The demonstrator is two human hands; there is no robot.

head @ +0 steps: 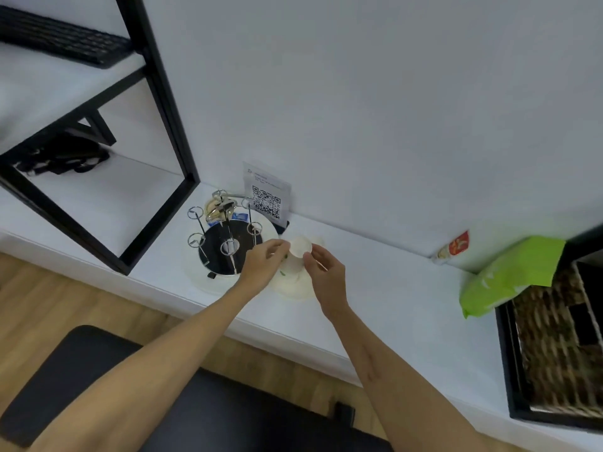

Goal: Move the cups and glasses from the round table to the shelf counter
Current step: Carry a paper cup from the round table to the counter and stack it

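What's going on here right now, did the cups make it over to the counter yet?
A person is working at the white counter beside the wall. Both hands hold a white paper cup, tilted, above what looks like more white cups: the left hand at its left side, the right hand pinching its rim. To the left stands a cup rack with bare wire prongs. A QR code sign leans behind it, and a green packet lies to the right.

Crowded left, free counter right

The round chrome wire cup rack [225,243] and the QR-code card [267,199] block the left; the white shelf counter [385,272] lies bare up to the green plastic packet [509,275].
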